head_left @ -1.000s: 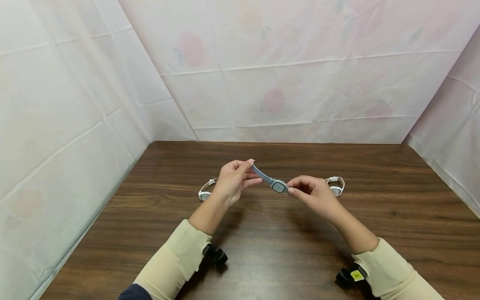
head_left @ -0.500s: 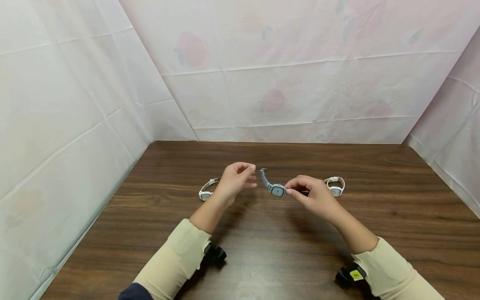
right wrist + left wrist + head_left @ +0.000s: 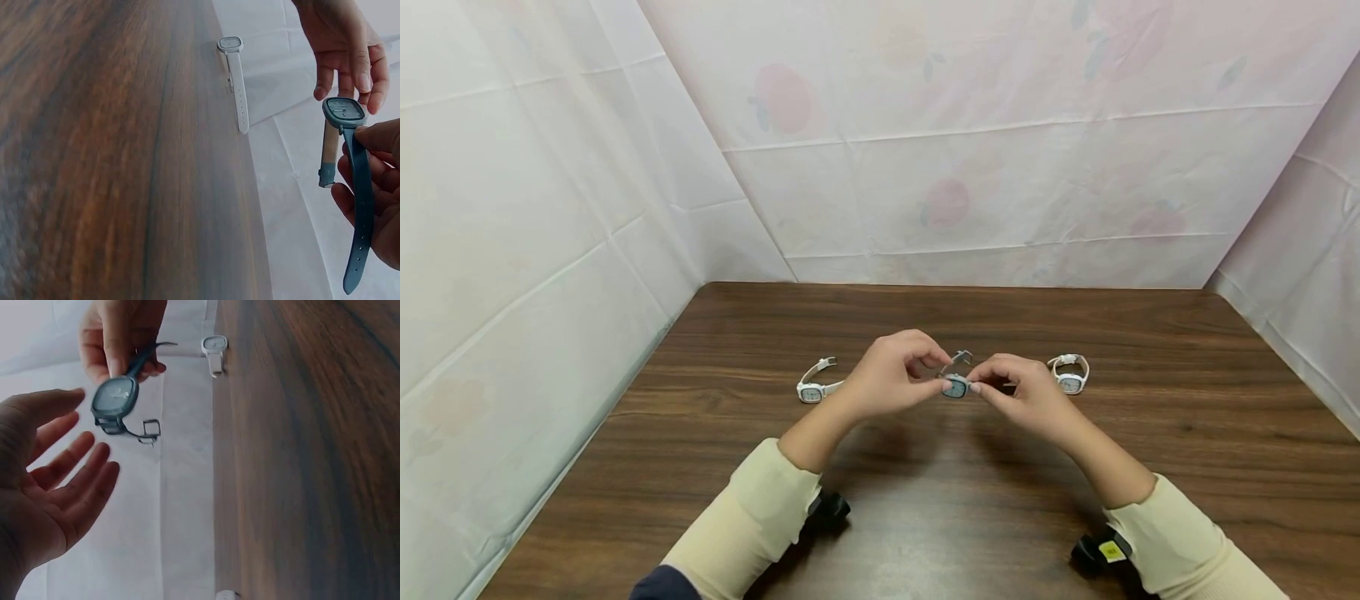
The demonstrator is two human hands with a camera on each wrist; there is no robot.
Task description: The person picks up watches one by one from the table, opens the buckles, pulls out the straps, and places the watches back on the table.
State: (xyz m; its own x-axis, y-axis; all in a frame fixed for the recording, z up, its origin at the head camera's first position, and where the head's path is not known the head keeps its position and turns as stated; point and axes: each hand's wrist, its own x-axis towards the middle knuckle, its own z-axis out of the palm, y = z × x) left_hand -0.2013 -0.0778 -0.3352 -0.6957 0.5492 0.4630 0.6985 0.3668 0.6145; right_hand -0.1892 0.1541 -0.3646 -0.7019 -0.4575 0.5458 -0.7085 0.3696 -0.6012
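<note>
A blue-grey wristwatch [image 3: 955, 387] is held above the table, its square face toward me. My right hand [image 3: 1032, 396] pinches its strap beside the case between thumb and fingers; in the right wrist view the long holed strap end [image 3: 360, 219] hangs down past that hand. My left hand [image 3: 891, 377] is at the other side of the case. The left wrist view shows the left fingers [image 3: 87, 475] spread and loosely bent, with the thumb close to the case but apart from it. The buckle end [image 3: 149, 430] of the strap dangles free.
One white wristwatch [image 3: 811, 394] lies on the brown wooden table [image 3: 715, 483] to the left, partly behind my left forearm. Another white wristwatch [image 3: 1070, 383] stands behind my right hand. A pale printed cloth [image 3: 1000, 183] hangs behind the table.
My left hand let go of the strap's buckle end and moved right, to the watch case. That end swung back and curled behind the case. My right hand stays about where it was, still pinching.
</note>
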